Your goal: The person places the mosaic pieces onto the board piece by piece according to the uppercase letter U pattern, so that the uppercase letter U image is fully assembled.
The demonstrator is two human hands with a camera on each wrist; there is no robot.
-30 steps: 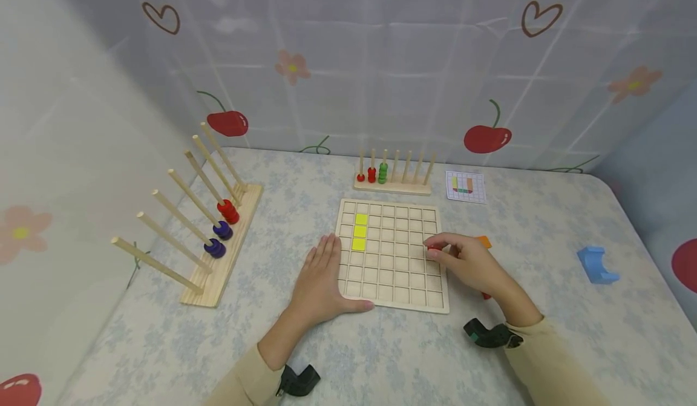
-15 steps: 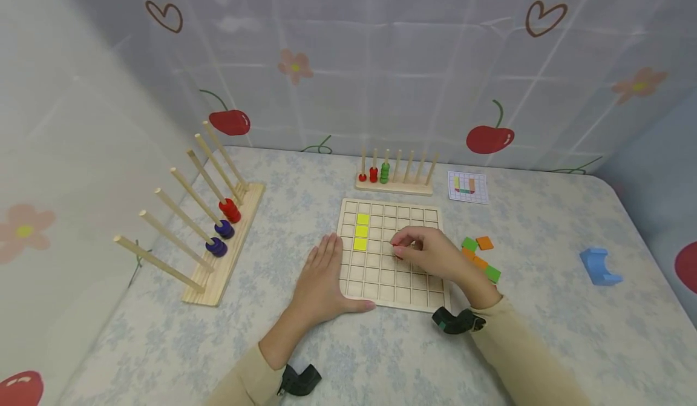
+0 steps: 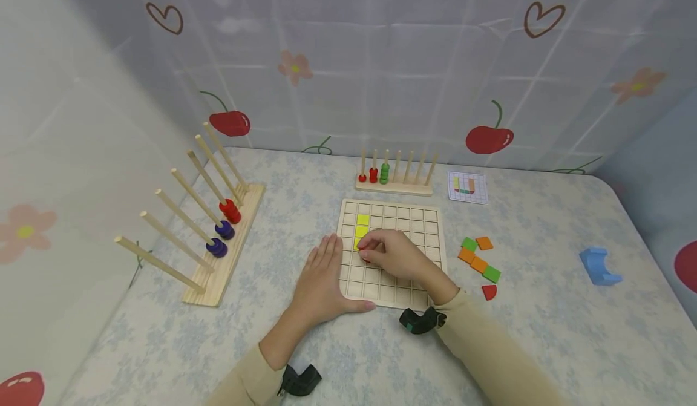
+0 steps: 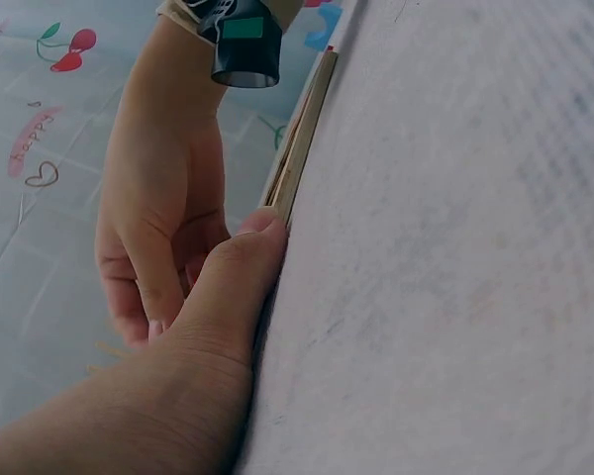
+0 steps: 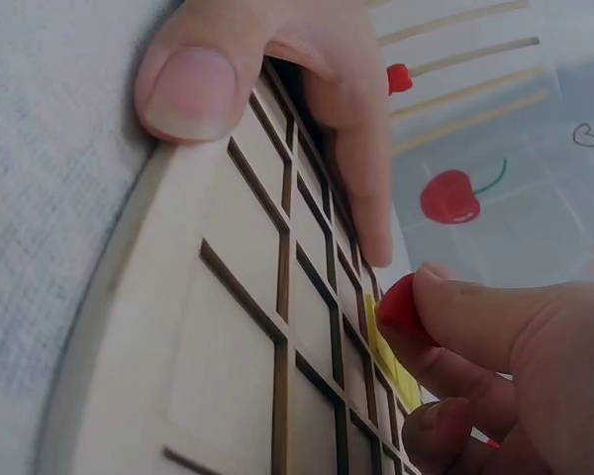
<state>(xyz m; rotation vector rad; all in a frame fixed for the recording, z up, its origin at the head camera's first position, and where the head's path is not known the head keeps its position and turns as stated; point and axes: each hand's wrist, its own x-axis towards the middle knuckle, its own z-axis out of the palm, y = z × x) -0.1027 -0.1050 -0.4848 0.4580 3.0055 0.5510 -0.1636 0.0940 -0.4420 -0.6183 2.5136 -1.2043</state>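
Note:
My right hand [image 3: 400,256] pinches a small red tile with a rounded edge [image 5: 400,309] between thumb and fingers. It is over the wooden grid board [image 3: 418,227], close below a column of yellow square tiles [image 3: 362,219]; the lowest of these is partly covered by the fingers. Whether the red tile touches the board, I cannot tell. My left hand [image 3: 320,282] lies with straight fingers along the board's left edge, and its thumb spreads along the near edge. In the right wrist view, the left thumb [image 5: 193,94] touches the board's corner.
Right of the board lie several orange and green square tiles [image 3: 479,264] and a red quarter-round tile [image 3: 489,291]. Behind it stand a small peg rack [image 3: 393,187] with beads and a pattern card [image 3: 467,187]. A large peg rack [image 3: 239,236] is left; a blue curved block [image 3: 598,266], far right.
My right hand has moved left across the board with the red tile, from the right edge to below the yellow tiles. The loose tiles at right are uncovered. My left hand stays put.

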